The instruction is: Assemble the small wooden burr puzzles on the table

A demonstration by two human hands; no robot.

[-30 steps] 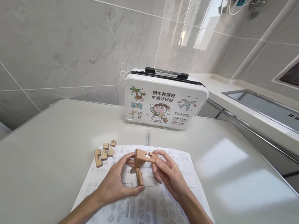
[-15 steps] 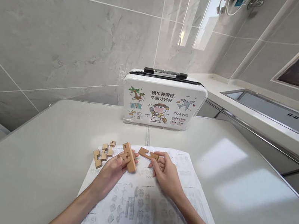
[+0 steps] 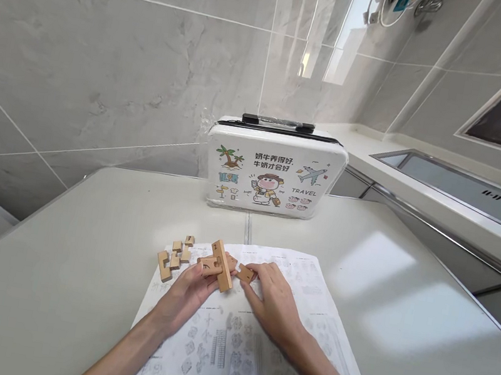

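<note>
My left hand point(image 3: 186, 294) is closed on two crossed wooden puzzle pieces point(image 3: 219, 265), held just above a printed instruction sheet point(image 3: 244, 345). My right hand point(image 3: 271, 302) pinches a third notched wooden piece point(image 3: 245, 272) and holds it against the right side of the crossed pair. Several loose wooden pieces point(image 3: 174, 255) lie on the table just left of my left hand, at the sheet's upper left corner.
A small white suitcase-shaped case point(image 3: 275, 169) with cartoon prints and a black handle stands at the back of the grey table point(image 3: 81, 237), against the tiled wall. A counter with a sunken sink point(image 3: 464, 186) runs along the right.
The pieces came apart into my two hands a second ago. Since then my right hand has brought its notched piece left against the crossed pair in my left hand.
</note>
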